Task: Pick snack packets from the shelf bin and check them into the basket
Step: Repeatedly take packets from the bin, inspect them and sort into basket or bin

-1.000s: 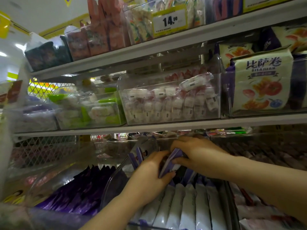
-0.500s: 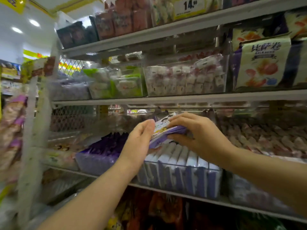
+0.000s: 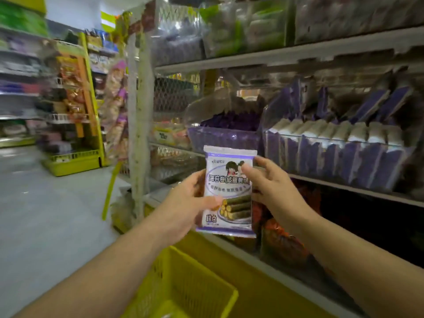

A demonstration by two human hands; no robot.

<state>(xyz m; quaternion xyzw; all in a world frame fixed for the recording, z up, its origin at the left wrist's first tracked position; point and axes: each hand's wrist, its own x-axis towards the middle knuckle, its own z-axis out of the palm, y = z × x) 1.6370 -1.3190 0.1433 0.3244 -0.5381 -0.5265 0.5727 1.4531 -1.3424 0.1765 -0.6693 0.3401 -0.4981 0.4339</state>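
Shop shelving [image 3: 286,57] fills the right side of the view, with a grey aisle floor [image 3: 46,214] and blurred racks of goods seen to the left. At the centre, a snack packet [image 3: 228,191] is held upright in front of the shelf, its printed face turned toward the camera. White and purple colouring is seen on it, with Chinese lettering, a small cartoon figure near the top and a picture of green rolls near the bottom.

The packet is gripped from both sides. The left hand [image 3: 183,203] is closed around its left edge, with the thumb pressed across the lower front and the fingers hidden behind. The right hand [image 3: 273,189] is pinched on the upper right edge, with the thumb laid on the front; the other fingers are loosely curled behind and beside the packet.

Behind the packet and to the right, a clear shelf bin [image 3: 332,157] is packed with a row of similar white and purple packets standing on end. A second clear bin [image 3: 224,134], just to its left, is filled with darker purple packs.

Below the hands, at the bottom of the view, the rim and mesh wall of a yellow basket [image 3: 190,283] can be seen. The packet is held above it, well clear of the rim.
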